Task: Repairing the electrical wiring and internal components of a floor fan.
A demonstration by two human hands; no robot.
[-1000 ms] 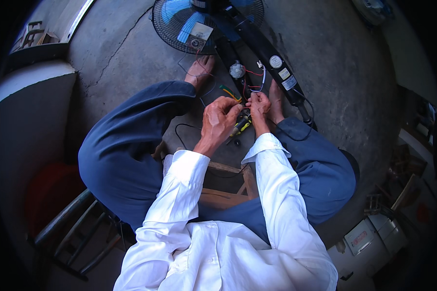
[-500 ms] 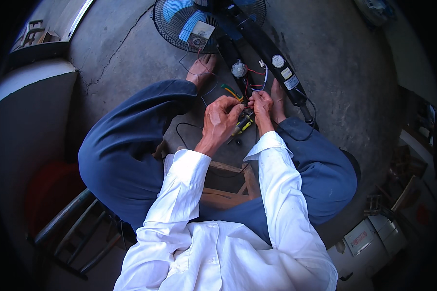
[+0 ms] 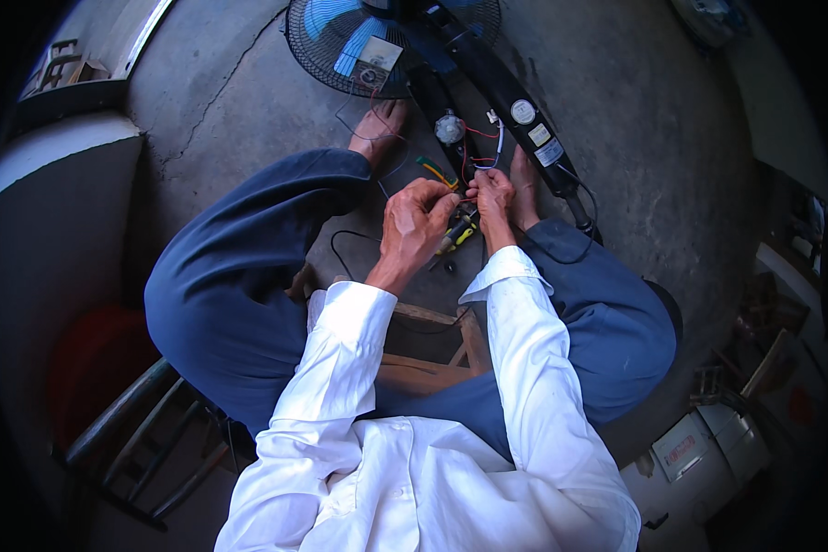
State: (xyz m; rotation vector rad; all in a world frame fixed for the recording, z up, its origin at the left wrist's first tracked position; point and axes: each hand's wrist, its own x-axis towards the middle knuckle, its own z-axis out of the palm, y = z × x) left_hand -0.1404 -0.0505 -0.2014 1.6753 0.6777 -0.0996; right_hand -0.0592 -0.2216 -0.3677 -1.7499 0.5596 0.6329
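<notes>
My left hand (image 3: 412, 224) is closed in a pinch, and my right hand (image 3: 493, 204) pinches close beside it. A short stretch of thin red wire (image 3: 467, 200) runs between the fingertips of both. Beyond them lies the fan's open black housing (image 3: 427, 89), with a round whitish part (image 3: 449, 129) on it and red and white wires trailing out. A green-and-yellow piece (image 3: 435, 170) shows just past my left fingers; its kind is unclear. Under my hands lies a black-and-yellow hand tool (image 3: 458, 235), partly hidden.
The blue-bladed fan head (image 3: 327, 69) lies at the far side, a small pale box (image 3: 377, 57) with wires against its grille. A long black column (image 3: 497, 78) slants toward my right foot. A wooden stool (image 3: 423, 375) is under me; a dark chair (image 3: 124, 414) stands left.
The view has shifted very slightly. Both hands keep their pinch on the red wire, with hardly any movement.
</notes>
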